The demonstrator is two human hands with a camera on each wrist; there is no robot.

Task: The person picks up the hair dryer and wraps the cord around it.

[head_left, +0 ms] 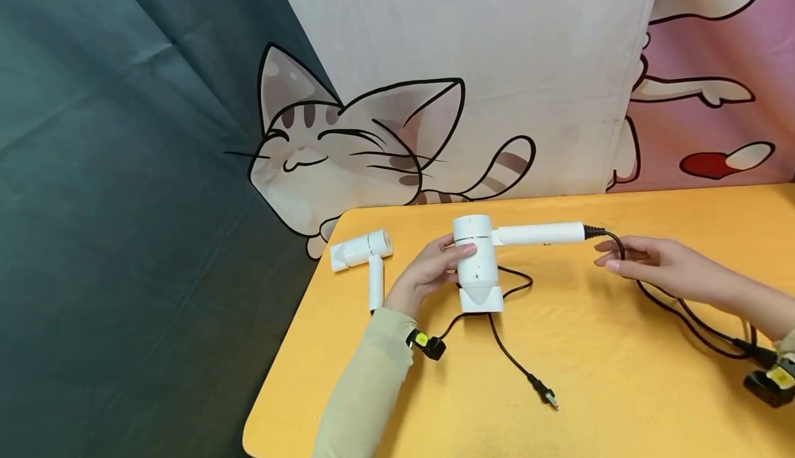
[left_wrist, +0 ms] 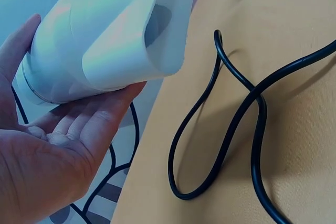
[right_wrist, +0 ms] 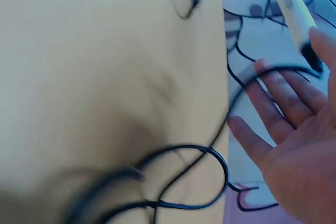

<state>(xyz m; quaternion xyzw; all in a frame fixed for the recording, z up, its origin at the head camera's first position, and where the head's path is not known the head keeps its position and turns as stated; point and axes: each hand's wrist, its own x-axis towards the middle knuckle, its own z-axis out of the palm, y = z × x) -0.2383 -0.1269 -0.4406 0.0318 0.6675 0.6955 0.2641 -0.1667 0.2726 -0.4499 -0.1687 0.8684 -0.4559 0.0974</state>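
My left hand (head_left: 425, 275) grips the barrel of a white hair dryer (head_left: 477, 265), thumb on one side and fingers underneath in the left wrist view. The dryer's nozzle (head_left: 482, 299) points toward me, and its handle (head_left: 540, 233) stretches out to the right. Beside the handle's end is my right hand (head_left: 661, 265), its fingers spread and loosely bent. Across those fingers (right_wrist: 286, 98) runs the dryer's black cord (right_wrist: 236, 98), not gripped; it loops down toward the right wrist in the head view.
A second white hair dryer (head_left: 357, 251) lies at the left of the yellow table (head_left: 596, 403), partly behind my left forearm. A black cord with a plug (head_left: 543, 392) trails across the middle. A cat-printed curtain (head_left: 385, 134) hangs along the table's back edge.
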